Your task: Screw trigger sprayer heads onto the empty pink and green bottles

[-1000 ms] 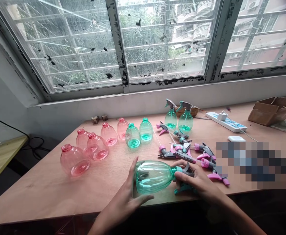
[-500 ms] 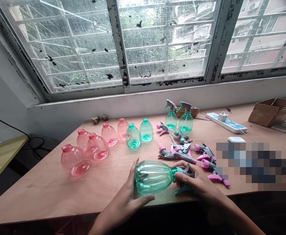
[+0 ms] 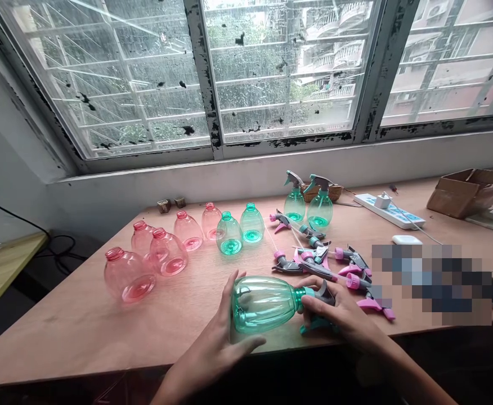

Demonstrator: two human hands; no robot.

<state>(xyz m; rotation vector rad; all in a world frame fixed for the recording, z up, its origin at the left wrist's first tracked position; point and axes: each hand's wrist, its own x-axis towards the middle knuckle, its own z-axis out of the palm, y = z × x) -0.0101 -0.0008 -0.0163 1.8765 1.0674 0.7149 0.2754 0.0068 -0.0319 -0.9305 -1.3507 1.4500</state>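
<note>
A green see-through spray bottle lies on its side in the air above the table's front edge, neck to the right. My left hand cups its base, thumb apart below and fingers partly behind the bottle. At the neck, my right hand has its thumb and fingers closed around the teal collar of a grey trigger sprayer head, which the fingers partly hide. Teal trigger parts show beneath that hand. Just beyond it lie several grey-and-pink sprayer heads in a loose pile.
Several pink bottles without heads stand at left, beside two open green bottles. Two green bottles with sprayers stand at the back. A power strip, white case and cardboard box are on the right.
The highlights and ribs on the held bottle look different, as though it has turned slightly about its length. Both hands stay in almost the same place.
</note>
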